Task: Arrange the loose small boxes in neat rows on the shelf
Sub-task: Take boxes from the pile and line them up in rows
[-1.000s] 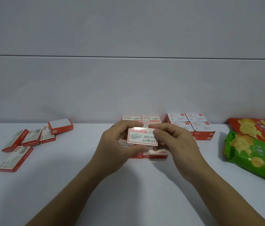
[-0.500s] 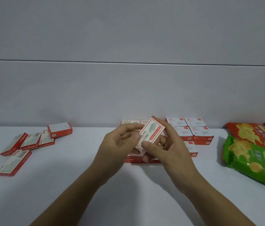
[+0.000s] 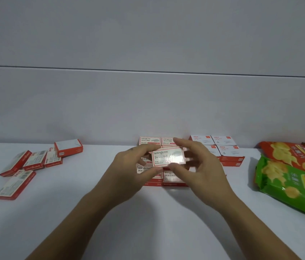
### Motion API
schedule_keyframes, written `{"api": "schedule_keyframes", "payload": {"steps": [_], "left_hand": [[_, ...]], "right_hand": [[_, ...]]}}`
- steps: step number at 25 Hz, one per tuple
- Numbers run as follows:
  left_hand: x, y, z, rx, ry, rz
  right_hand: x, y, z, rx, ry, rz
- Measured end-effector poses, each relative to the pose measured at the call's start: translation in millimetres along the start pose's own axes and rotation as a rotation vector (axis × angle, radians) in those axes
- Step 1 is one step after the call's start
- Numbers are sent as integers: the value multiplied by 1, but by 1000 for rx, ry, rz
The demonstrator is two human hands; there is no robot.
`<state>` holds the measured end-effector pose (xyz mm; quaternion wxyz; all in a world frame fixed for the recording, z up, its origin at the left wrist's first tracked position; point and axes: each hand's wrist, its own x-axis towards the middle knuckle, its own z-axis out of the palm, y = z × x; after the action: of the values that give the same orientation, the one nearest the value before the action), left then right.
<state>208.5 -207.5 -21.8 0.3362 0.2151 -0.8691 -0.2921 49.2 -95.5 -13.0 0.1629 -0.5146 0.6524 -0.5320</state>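
A small red-and-white staple box is held in the air over the shelf's middle, label facing me and upright. My left hand pinches its left end between thumb and fingers. My right hand has its thumb under the lower edge and its fingers curved behind the right end. Under the hands, matching boxes lie in neat rows against the back wall, partly hidden. Several loose boxes lie scattered at the left, one propped on others, another nearer me.
A block of white-topped boxes sits right of the rows. A green chip bag and a red one lie at the far right. The white shelf meets a grey wall behind.
The box was upside down, then tilted on end between both hands; now it is turned flat with its label right way up.
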Motion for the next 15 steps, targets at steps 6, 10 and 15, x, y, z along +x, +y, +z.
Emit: {"api": "schedule_keyframes", "payload": {"steps": [6,10,15], "left_hand": [[1,-3,-4,7,-16,26],[0,-6,-2,58,-38,22],[1,-7,-4,152,-50,73]], "right_hand": [[1,6,-4,-482,29,-331],[1,6,-3,-500,35,-329],[2,5,-7,-527,-1,-300]]}}
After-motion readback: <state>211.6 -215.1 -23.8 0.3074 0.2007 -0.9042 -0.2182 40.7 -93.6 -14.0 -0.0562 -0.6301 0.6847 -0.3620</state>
